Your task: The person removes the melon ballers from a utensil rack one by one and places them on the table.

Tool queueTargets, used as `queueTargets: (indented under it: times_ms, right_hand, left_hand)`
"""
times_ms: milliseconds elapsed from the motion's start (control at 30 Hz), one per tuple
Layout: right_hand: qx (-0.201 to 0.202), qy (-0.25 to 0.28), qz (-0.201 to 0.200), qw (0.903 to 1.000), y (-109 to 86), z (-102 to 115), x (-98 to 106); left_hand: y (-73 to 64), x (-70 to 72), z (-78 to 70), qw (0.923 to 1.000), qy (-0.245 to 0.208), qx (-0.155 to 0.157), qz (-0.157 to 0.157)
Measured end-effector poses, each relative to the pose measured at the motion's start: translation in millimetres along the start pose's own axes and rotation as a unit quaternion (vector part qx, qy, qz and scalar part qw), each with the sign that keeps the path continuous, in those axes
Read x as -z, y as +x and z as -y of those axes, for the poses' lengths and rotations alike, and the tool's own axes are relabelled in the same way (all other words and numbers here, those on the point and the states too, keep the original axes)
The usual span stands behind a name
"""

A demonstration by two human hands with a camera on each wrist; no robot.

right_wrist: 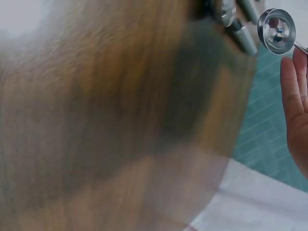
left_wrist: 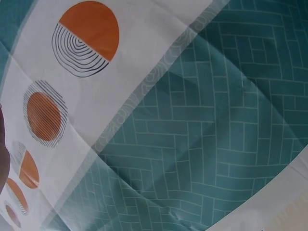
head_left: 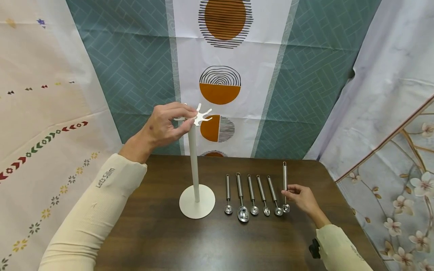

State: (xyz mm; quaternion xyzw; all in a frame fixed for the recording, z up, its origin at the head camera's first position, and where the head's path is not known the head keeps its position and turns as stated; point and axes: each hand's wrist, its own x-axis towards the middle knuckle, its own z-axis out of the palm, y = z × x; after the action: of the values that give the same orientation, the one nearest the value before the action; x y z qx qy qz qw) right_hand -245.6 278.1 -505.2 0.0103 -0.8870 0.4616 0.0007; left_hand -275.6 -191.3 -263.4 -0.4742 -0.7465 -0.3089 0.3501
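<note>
With its thumb and fingertips, my left hand (head_left: 171, 122) pinches the hooked top of a slim white stand (head_left: 194, 162), which stands upright on a round base. In the left wrist view only a sliver of that hand shows at the left edge. My right hand (head_left: 303, 199) holds a steel melon baller (head_left: 285, 177) by its handle, at the right end of a row. Its round bowl faces the camera in the right wrist view, beside the fingers (right_wrist: 291, 89). Several more steel scoops lie to its left, among them a large oval-headed one (head_left: 243, 213) and a small narrow one (head_left: 266, 211).
A dark wooden table (head_left: 152, 241) with rounded corners carries everything. Behind it hangs a teal and white curtain (head_left: 312, 94) with orange circles. Patterned cloth hangs close on the left (head_left: 51, 113) and flowered cloth on the right (head_left: 403, 210).
</note>
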Motion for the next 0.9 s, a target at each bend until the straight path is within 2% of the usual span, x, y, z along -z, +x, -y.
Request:
queueTargets:
  times_ms: [467,700,900]
  right_hand:
    - [-0.044,-0.04,0.017,0.9981,6.0,-36.3,-2.3]
    - [-0.055,-0.031,0.02,0.9978,9.9,-43.7,-6.0]
    - [-0.055,-0.057,0.022,0.9966,16.2,-46.3,-6.1]
  left_hand:
    - [0.7,0.6,1.1,1.0,-0.003,-0.008,0.001]
    - [1.2,0.7,0.4,1.0,0.002,0.001,0.006]
    - [0.6,0.9,0.3,1.0,0.002,-0.001,0.006]
